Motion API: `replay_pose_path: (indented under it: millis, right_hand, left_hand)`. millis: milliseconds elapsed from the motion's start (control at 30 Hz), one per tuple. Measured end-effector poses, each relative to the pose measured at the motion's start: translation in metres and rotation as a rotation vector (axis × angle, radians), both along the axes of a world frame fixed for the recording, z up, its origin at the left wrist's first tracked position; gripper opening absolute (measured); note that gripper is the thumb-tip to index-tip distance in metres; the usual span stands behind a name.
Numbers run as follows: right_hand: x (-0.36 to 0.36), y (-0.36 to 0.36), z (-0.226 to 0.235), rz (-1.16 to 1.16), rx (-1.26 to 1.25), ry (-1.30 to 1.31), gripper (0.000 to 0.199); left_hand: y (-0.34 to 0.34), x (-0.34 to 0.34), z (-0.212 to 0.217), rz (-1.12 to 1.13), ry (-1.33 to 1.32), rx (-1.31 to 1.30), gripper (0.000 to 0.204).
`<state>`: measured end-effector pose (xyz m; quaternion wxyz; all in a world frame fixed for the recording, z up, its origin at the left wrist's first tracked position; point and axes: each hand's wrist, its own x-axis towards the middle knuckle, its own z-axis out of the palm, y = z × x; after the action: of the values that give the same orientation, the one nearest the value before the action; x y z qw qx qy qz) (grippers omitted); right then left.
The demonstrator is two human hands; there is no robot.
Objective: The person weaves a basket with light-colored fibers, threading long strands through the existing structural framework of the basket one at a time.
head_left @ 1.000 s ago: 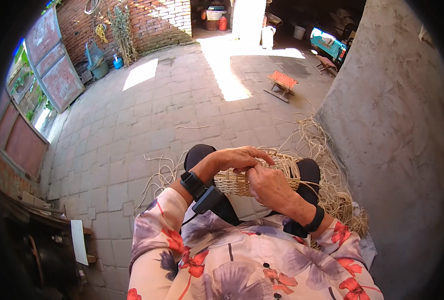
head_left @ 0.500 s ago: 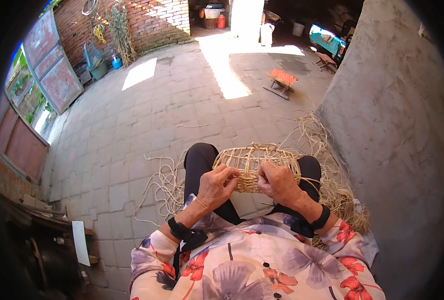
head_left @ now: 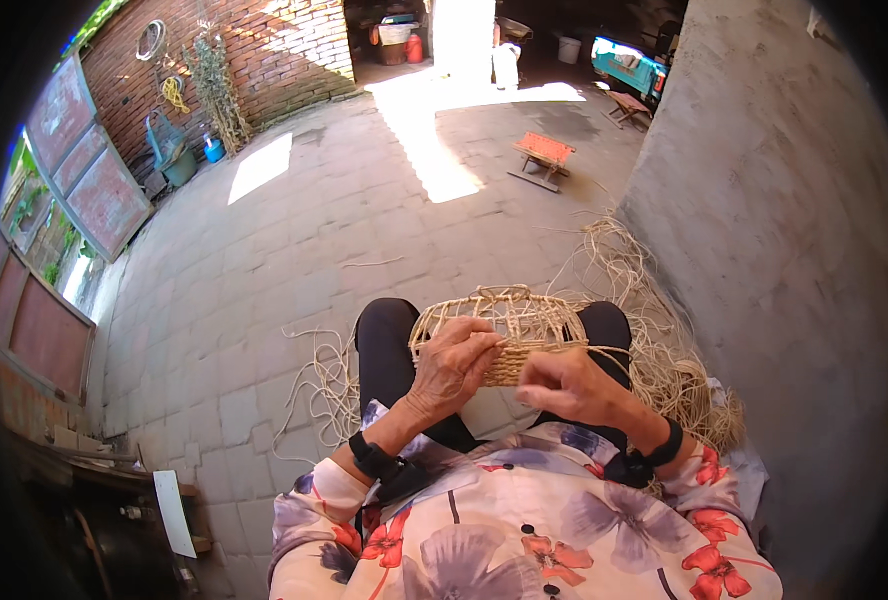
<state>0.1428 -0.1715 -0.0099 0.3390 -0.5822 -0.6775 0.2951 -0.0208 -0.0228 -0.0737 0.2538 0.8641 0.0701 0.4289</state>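
Sitting between my left knee and right knee, the woven basket lies just below the centre of the head view. Compared with half a second ago, my left hand has slid rightward along its near side, and my right hand has dropped a little toward the lower right. I take this to mean that the left is steadying the weave while the right moves freely. My left thumb and forefinger are pinched together at the top of the close-woven band; my right hand is blurred, its fingers curled, and I cannot tell whether they grip a strand. The basket's long axis runs left to right across the frame; its open lattice points up the frame, away from me, the dense band toward me. Loose strands heap at the right.
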Motion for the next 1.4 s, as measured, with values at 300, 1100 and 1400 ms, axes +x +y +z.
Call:
replay_pose_path:
  millis: [300,1100,1400]
  right_hand:
    - [0.047,-0.059,-0.099,-0.623,-0.298,0.53,0.022]
    - [0.086,-0.03,-0.11,-0.719,-0.067,0.855,0.011]
    - [0.089,-0.036,-0.114,-0.574,0.083,0.455,0.011]
  left_hand:
    - [0.038,-0.027,-0.017,-0.234,-0.091,-1.263,0.022]
    - [0.013,-0.03,0.018,0.263,0.399,-0.257,0.019]
    - [0.008,-0.009,0.025,0.091,0.58,-0.046,0.016]
